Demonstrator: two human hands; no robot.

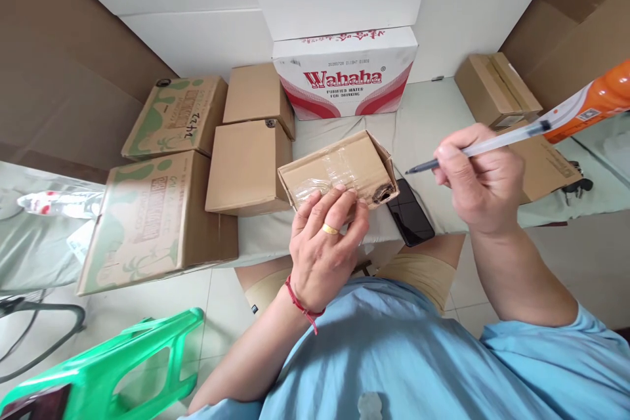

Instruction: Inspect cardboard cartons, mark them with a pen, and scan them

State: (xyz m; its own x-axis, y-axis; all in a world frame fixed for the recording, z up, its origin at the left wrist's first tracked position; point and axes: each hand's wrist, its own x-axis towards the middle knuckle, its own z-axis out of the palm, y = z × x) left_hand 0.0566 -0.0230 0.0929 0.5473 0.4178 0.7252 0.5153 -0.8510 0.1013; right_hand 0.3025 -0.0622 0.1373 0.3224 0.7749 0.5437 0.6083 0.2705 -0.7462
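Observation:
A small brown cardboard box [339, 161] sits angled in front of me, clear tape across its top and a dark, torn patch at its near right corner. My left hand [327, 230] is on its near edge, fingers bent over the taped top, holding it. To the right, raised above the table, my right hand [480, 180] is closed around a pen [506, 140] with a clear barrel. Its dark tip points left toward the box, apart from it. A black phone [411, 213] lies just right of the box.
Several brown boxes [251, 164] stand at the left, some with green print [142, 216]. A white Wahaha carton [344, 75] is at the back. More boxes [497, 88], an orange bottle [598, 102] and keys [577, 184] are at the right. A green stool [167, 341] stands below left.

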